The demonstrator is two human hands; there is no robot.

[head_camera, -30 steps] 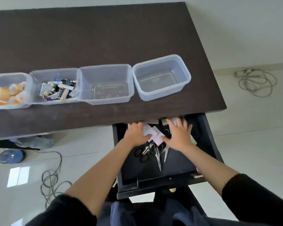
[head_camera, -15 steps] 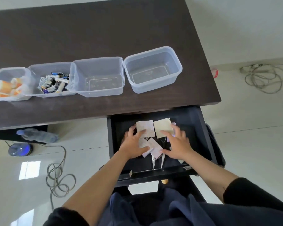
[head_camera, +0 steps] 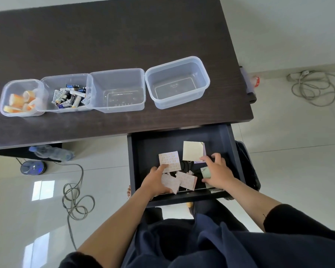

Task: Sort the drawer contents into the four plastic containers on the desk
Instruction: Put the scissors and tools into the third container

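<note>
Dark tabletop (head_camera: 114, 45); in the drawer (head_camera: 228, 144), left hand (head_camera: 155, 182) pinches patterned notes (head_camera: 170, 182), right hand (head_camera: 218, 173) curls on a greenish pad (head_camera: 205, 172): gather them squarely first.

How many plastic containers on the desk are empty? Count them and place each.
2. The third container from the left and the rightmost container hold nothing; the other two hold orange tape rolls and batteries.
</note>
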